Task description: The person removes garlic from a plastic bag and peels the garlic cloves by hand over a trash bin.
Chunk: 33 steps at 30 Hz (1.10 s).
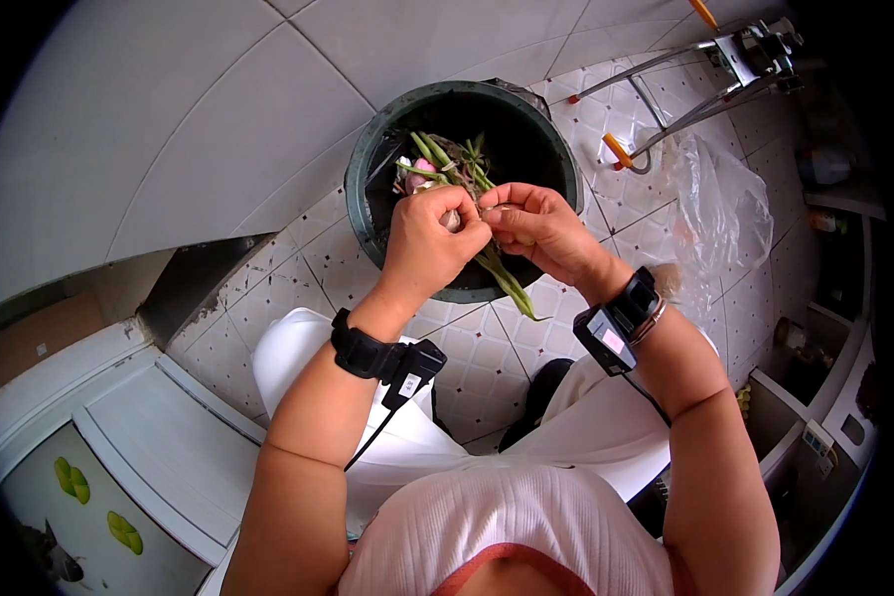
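Observation:
Both hands are held together over a dark green bin. My left hand [429, 243] is closed, its fingers curled round a small pale bulb that looks like garlic [451, 221]. Close beside it, my right hand [546, 230] pinches thumb and forefinger together at the bulb's side; what lies between those fingertips is too small to make out. Below the hands is the round bin [360, 214], lined with a black bag. Green stalks and leaves [479, 164] lie in it with pinkish-white pieces [420, 177]. One long wilted leaf [510, 286] hangs over the near rim.
A metal folding frame with orange grips [656, 114] stands at the upper right. Beside it a clear plastic bag [720, 204] lies on the tiled floor. Shelves [795, 397] line the right side; a white cabinet [159, 447] is at the left. A tiled wall [219, 109] rises behind the bin.

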Available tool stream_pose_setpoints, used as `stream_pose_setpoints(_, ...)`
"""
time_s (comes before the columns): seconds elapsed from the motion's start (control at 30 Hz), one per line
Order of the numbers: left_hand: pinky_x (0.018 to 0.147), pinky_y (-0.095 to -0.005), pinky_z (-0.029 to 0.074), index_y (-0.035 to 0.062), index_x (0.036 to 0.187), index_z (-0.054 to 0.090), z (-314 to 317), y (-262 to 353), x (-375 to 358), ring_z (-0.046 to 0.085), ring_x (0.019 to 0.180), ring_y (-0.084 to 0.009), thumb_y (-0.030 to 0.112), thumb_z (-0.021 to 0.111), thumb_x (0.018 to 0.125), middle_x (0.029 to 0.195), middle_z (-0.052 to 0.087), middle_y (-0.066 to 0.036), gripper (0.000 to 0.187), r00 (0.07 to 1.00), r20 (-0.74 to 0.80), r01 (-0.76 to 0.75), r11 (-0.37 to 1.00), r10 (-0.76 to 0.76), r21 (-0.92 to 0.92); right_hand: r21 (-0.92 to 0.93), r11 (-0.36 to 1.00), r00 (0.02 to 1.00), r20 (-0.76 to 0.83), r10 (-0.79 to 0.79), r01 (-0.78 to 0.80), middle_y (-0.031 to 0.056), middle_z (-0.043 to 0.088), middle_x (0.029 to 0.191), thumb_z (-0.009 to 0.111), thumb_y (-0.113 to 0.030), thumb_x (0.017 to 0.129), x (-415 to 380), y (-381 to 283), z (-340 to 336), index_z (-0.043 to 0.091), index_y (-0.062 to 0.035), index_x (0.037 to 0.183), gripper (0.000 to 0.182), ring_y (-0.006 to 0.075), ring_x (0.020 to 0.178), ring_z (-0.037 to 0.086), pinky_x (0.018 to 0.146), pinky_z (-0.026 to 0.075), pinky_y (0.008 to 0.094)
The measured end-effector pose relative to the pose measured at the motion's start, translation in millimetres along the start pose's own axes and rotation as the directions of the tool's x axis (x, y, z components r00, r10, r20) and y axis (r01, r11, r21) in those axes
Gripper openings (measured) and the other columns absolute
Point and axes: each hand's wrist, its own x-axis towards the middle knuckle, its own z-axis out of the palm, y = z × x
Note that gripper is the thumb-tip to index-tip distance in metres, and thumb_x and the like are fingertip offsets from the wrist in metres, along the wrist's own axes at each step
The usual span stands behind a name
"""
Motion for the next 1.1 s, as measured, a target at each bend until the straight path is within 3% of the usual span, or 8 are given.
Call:
stream_pose_setpoints(0.23,0.048,-0.0285,0.040,-0.0004,0.061,0.053,-4.9,-4.9,2.9,0.051,0.048,-0.0184,0.007,0.062,0.066,0.054,0.052,-0.009,0.012,0.992,-0.101,-0.075,0.996,0.079,0.046,-0.202,0.978,0.999,0.020,-0.038,0.041,-0.0015,0.059,0.080,0.065,-0.010,0.082,2.2,-4.0,-5.4,0.059,-0.0022,0.098,0.018,0.0039,0.062,0.049,0.055,0.040,0.0172)
stream_pose_setpoints(0.43,0.053,-0.0326,0.044,0.0001,0.064,0.057,-4.9,-6.1,2.4,0.056,0.054,-0.0246,0.007,0.064,0.067,0.060,0.057,-0.012,0.011,0.978,-0.206,-0.010,0.993,0.035,0.117,0.002,0.996,0.991,-0.098,-0.089,0.090,-0.0007,0.060,0.082,0.061,-0.008,0.085,1.1,-4.6,-0.9,0.060,-0.0023,0.099,0.015,0.0042,0.064,0.050,0.056,0.041,0.0168)
stream_pose_setpoints(0.5,0.056,-0.0343,0.047,0.0007,0.071,0.061,-2.3,-7.1,0.1,0.059,0.059,-0.0267,0.006,0.065,0.069,0.066,0.059,-0.012,0.008,0.985,-0.097,-0.115,0.967,0.140,0.229,0.061,0.996,0.994,-0.088,-0.065,0.070,-0.0001,0.061,0.082,0.061,-0.009,0.086,3.2,-3.6,-5.5,0.060,-0.0026,0.099,0.014,0.0047,0.065,0.050,0.057,0.041,0.0168)
stream_pose_setpoints(0.67,0.059,-0.0346,0.047,0.0021,0.080,0.062,2.7,-1.8,-1.5,0.060,0.067,-0.0289,0.005,0.065,0.072,0.075,0.059,-0.012,0.009,0.984,-0.040,-0.163,0.963,0.175,0.217,0.075,0.995,0.996,-0.069,-0.061,0.066,0.0000,0.061,0.080,0.062,-0.013,0.085,4.0,-1.7,-7.7,0.061,-0.0032,0.096,0.014,0.0049,0.064,0.050,0.056,0.040,0.0165)
stream_pose_setpoints(0.73,0.060,-0.0360,0.047,0.0021,0.079,0.061,4.8,-7.0,-1.8,0.059,0.067,-0.0301,0.005,0.065,0.074,0.076,0.059,-0.011,0.007,0.961,-0.038,-0.254,0.927,0.274,0.276,0.075,0.995,0.996,-0.065,-0.059,0.064,0.0000,0.061,0.080,0.063,-0.014,0.085,4.1,-1.4,-8.3,0.061,-0.0034,0.095,0.014,0.0049,0.063,0.049,0.055,0.040,0.0164)
stream_pose_setpoints(0.83,0.059,-0.0378,0.046,0.0025,0.079,0.061,4.8,-7.4,-2.6,0.058,0.067,-0.0306,0.007,0.063,0.076,0.075,0.058,-0.010,0.006,0.952,-0.014,-0.285,0.904,0.305,0.320,0.049,0.996,0.994,-0.093,-0.065,0.070,0.0006,0.061,0.083,0.059,-0.010,0.087,4.9,0.4,-9.5,0.060,-0.0017,0.100,0.016,0.0050,0.064,0.049,0.052,0.038,0.0159)
stream_pose_setpoints(1.1,0.062,-0.0357,0.047,-0.0015,0.083,0.062,1.6,-3.0,-4.2,0.059,0.069,-0.0322,0.003,0.062,0.078,0.078,0.060,-0.014,0.007,0.962,0.044,-0.268,0.902,0.270,0.339,0.013,0.996,0.987,-0.130,-0.091,0.093,0.0002,0.060,0.077,0.064,-0.013,0.084,4.0,2.2,-6.9,0.061,-0.0030,0.092,0.013,0.0046,0.062,0.049,0.054,0.039,0.0164)
